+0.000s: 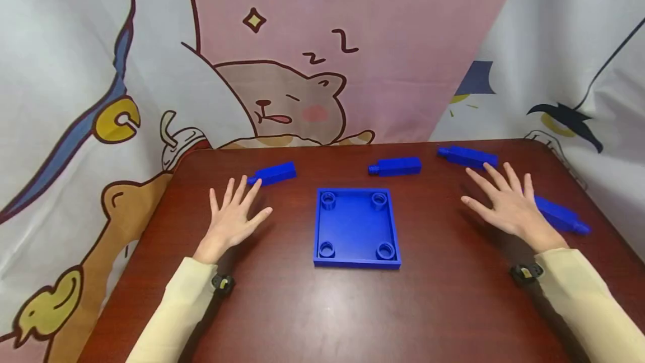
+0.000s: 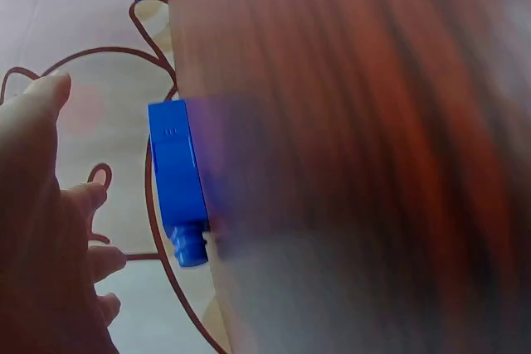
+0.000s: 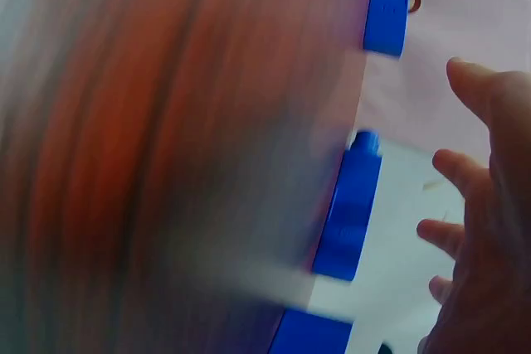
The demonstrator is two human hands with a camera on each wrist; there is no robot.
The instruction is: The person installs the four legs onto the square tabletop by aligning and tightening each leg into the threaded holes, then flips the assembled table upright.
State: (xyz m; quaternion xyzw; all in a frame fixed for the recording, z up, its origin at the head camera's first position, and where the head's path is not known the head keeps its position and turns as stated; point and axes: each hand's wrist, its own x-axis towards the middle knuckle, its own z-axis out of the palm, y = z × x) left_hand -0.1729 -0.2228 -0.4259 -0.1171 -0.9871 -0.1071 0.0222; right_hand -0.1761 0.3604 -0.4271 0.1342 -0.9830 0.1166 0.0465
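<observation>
My left hand [image 1: 230, 223] is spread, fingers straight, and holds nothing. Just past its fingertips lies a blue square bar with a screw-like end [image 1: 274, 174], which the left wrist view also shows as a blue bar [image 2: 177, 172]. My right hand [image 1: 509, 206], fingers spread too, is likewise bare. Partly hidden behind it is one blue bar [image 1: 560, 216]; another blue bar [image 1: 468, 157] lies beyond its fingers, seen in the right wrist view as a blue bar [image 3: 350, 209]. Between the hands sits a blue square panel [image 1: 355, 228] with a raised rim and round sockets in its corners.
One more blue bar [image 1: 395, 166] lies behind the panel, near the far edge of the brown wooden table [image 1: 332, 312]. A cartoon-printed cloth [image 1: 383, 43] hangs behind and beside the table. Each wrist wears a small dark device [image 1: 223, 283].
</observation>
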